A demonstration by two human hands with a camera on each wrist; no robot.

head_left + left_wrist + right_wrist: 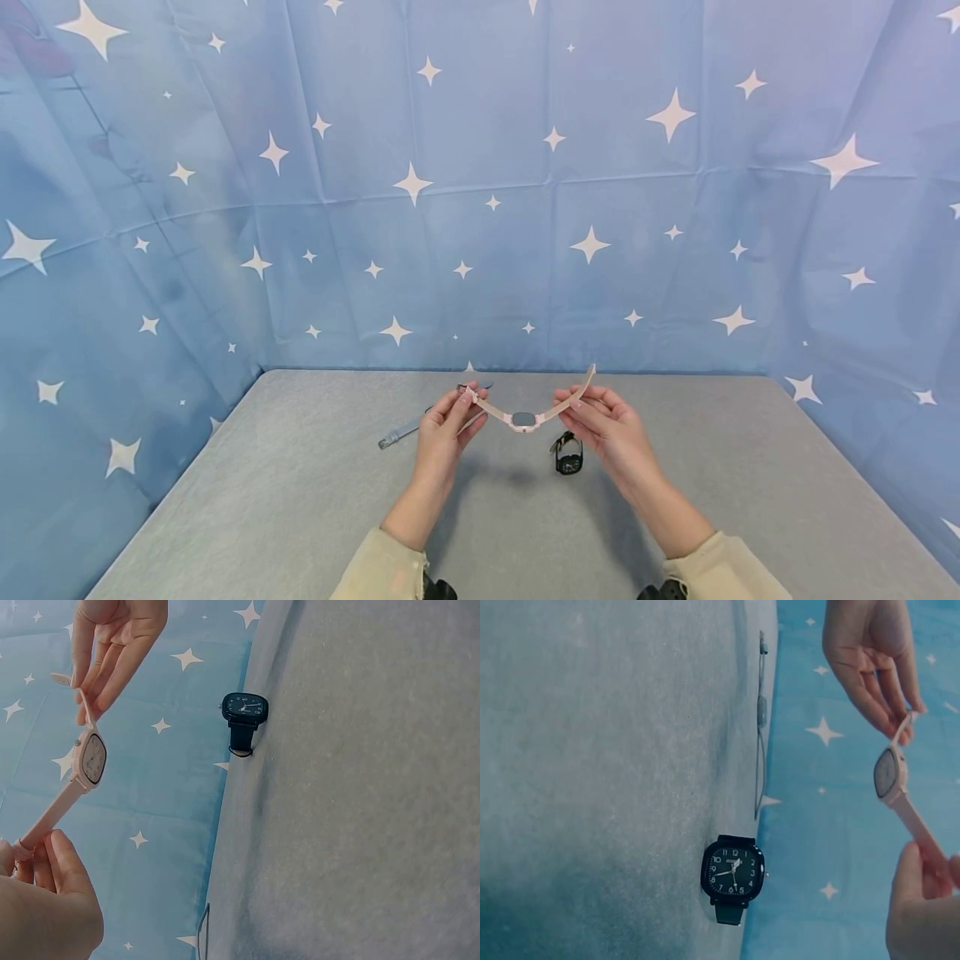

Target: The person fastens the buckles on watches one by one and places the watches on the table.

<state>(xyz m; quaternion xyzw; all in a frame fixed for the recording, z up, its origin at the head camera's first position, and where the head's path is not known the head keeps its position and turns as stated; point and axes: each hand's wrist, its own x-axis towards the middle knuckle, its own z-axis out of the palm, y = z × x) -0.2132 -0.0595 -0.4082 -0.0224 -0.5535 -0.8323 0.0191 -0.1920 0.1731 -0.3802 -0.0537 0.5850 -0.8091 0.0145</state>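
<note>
A pink wristwatch (523,420) hangs unfastened between both hands above the table, its strap bowed into a wide U with the case lowest. My left hand (438,446) pinches one strap end between thumb and fingers. The other strap piece is pinched by my right hand (618,437), and its tip sticks up past the fingers. In the left wrist view the pale square dial of the pink watch (91,759) shows. A black square wristwatch (733,870) rests on the table, near and below the right hand in the head view.
Behind the left hand a grey-blue strap-like piece (399,434) lies on the grey table (300,500), partly hidden. The right wrist view shows a thin looped object (761,712) near the table edge. A blue star-patterned curtain (480,217) stands behind the table.
</note>
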